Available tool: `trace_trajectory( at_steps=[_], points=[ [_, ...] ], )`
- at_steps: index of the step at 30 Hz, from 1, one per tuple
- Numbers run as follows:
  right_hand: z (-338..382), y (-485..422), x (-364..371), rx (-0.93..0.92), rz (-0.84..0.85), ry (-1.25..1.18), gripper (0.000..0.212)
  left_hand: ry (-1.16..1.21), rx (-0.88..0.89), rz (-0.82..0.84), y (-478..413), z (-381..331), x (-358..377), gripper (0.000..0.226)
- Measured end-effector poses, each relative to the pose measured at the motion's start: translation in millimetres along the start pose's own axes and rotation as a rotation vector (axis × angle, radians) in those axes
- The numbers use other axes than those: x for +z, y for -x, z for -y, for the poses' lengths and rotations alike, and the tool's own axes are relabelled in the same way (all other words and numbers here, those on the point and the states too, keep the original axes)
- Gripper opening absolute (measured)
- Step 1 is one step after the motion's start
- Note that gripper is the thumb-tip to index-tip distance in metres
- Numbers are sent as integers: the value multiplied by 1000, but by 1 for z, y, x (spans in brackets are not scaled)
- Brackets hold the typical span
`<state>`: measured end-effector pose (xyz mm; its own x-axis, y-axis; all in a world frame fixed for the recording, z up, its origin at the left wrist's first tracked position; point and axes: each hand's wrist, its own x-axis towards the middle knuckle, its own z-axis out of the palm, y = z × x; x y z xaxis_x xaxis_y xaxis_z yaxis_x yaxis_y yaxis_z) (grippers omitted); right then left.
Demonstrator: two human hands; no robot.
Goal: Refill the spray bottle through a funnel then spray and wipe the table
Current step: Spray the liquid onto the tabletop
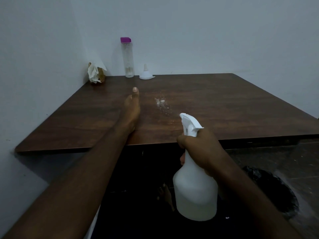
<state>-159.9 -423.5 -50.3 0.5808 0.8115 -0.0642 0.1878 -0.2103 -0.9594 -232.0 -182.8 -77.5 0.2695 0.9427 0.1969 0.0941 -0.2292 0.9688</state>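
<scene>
— While the right hand grips the spray bottle by its neck, where is it?
— Just off the near edge of the desk, nozzle over the top. Left hand rests edgewise on the desk, fingers straight, holding nothing. Droplets lie mid-desk; funnel stands inverted at the far edge.

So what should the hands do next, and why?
Probably reach the free left hand to the crumpled white paper tissue in the back corner. The right hand grips the white plastic spray bottle, and small wet droplets sit on the dark wooden table, unwiped.
</scene>
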Motion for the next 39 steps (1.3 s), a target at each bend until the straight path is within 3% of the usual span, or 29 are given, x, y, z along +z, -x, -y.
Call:
trace_trajectory(
  at_steps=[2,5,10,14,28,33,36,39],
  points=[
    [-1,-1,2,-7,-2,17,24,8,-2,30,1,0,0,68],
    [-2,-2,4,-16,-14,51,29,47,28,89,2,1,3,55],
    [-2,-1,5,-25,-3,40,38,12,70,126,7,-1,3,61],
    [-3,0,5,-27,-22,52,33,-28,66,126,10,-2,2,74],
    [1,6,5,-11,-25,44,30,-23,73,134,13,-4,2,74],
    [2,8,5,6,-34,8,20,-29,85,160,14,-3,2,74],
    [3,10,3,-6,-21,5,33,-53,86,167,13,-3,2,77],
    [4,11,1,17,-15,29,23,-56,90,179,14,-3,2,77]
  ],
)
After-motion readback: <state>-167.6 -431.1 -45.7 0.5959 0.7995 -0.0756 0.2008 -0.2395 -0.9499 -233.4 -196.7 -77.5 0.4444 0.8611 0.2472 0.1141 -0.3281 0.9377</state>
